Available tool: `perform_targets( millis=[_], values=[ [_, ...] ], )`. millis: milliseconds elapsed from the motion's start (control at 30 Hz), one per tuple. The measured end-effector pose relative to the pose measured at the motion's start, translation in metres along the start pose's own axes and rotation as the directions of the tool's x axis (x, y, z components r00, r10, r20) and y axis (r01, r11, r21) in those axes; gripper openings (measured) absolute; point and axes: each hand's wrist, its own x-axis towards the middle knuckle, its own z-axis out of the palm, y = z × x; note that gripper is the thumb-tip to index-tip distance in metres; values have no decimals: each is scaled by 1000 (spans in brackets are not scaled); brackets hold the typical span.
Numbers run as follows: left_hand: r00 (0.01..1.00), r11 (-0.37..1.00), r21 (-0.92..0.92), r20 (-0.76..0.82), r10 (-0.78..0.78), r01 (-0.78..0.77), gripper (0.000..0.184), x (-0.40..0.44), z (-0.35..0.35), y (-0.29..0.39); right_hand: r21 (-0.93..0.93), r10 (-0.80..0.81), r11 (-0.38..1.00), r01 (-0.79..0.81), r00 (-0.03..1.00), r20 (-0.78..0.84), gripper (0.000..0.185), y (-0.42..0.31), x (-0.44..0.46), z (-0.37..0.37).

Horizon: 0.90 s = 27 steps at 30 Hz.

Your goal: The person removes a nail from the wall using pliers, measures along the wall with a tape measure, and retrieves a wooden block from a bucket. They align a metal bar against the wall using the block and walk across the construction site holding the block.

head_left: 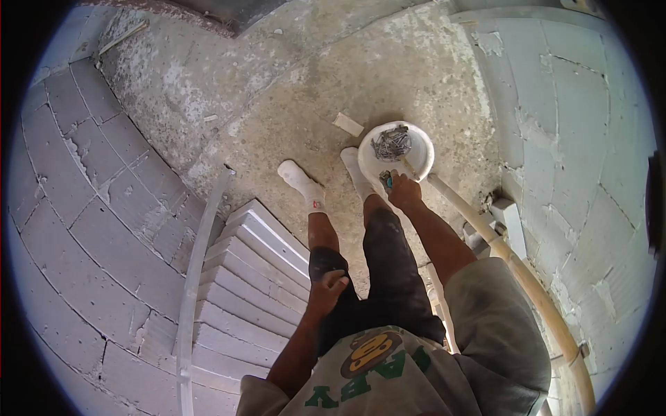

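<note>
A round white bucket (429,149) stands on the floor by my right foot, with a heap of grey metal nails (393,143) in it. Over its near rim, my right hand (405,193) is closed around a small teal-and-grey object (386,182) whose kind I cannot make out. Close to those fingers a thin wooden stick or handle (409,166) slants into the bucket; whether the hand touches it is unclear. My left hand (328,291) rests on my left thigh, holding nothing, its fingers loosely bent and apart.
Grey block walls (97,173) (565,132) rise on both sides. Stacked pale blocks (253,277) and an upright metal bar (201,277) stand at left. A long wooden pole (510,260) leans at right near block pieces (510,225). A small block scrap (347,125) lies ahead.
</note>
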Motion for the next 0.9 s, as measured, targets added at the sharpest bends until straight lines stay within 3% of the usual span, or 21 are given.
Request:
perform_targets(
  millis=[67,167,200,300,400,533,767,867,900],
  values=[
    [999,999,-23,19,-28,28,41,19,12,-1,-75,-76,994,74,997,-29,54,6,27,19],
    [997,995,-55,2,-78,78,40,28,18,2,-100,-33,994,35,999,17,48,7,52,31],
    [997,994,-69,-11,-82,81,40,31,15,4,-16,-56,998,55,995,-80,40,9,53,37],
    [993,989,-113,-66,-102,94,41,37,2,3,137,-82,985,103,985,-150,38,3,44,34],
    [991,991,-117,-107,-75,62,42,38,-9,0,228,-38,973,45,999,-35,32,-3,27,18],
    [993,983,-185,-109,-34,14,41,48,-14,18,201,4,980,8,998,-61,25,-18,23,-3],
    [992,950,-306,-121,18,-55,39,102,-8,18,214,-175,951,225,958,-229,24,-87,113,-13],
    [995,962,-274,-101,-15,-14,36,146,-7,3,29,-103,994,110,979,-174,28,-112,172,2],
    [994,960,-279,-101,-35,6,35,161,-9,-4,41,-88,994,100,972,-218,29,-115,195,11]
  ],
)
